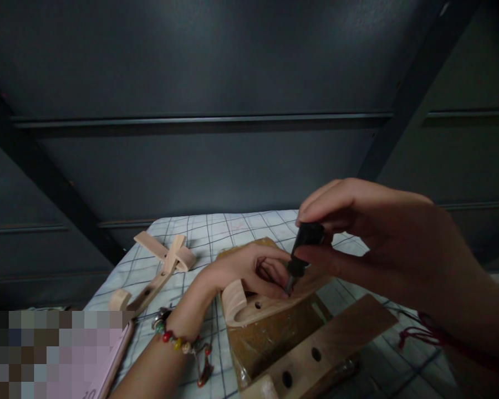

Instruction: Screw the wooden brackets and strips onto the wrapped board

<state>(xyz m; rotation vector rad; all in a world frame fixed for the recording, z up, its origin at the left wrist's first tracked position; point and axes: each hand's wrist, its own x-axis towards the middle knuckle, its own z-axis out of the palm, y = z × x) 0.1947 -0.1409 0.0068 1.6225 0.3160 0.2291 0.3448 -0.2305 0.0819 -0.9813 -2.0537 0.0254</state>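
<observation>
A short screwdriver (307,239) with a black handle is gripped between the thumb and fingers of my right hand (378,238). It leans, its metal tip pointing down at a curved wooden hook (242,315) with a dark hole in it. My left hand (239,266) lies across that hook, its bent fingers holding it down close to the screwdriver tip. Under the hook is a brown board (270,343) wrapped in clear plastic. My fingers hide the far part of the hook. Whether a screw sits under the tip, I cannot tell.
Another wooden hook piece (336,338) with two dark holes lies nearest me, over the board's front. More wooden hooks (160,281) rest crossed at the left. A pinkish phone (112,354) is at the lower left. Checked cloth (216,227) covers the table, before a dark panel (216,160).
</observation>
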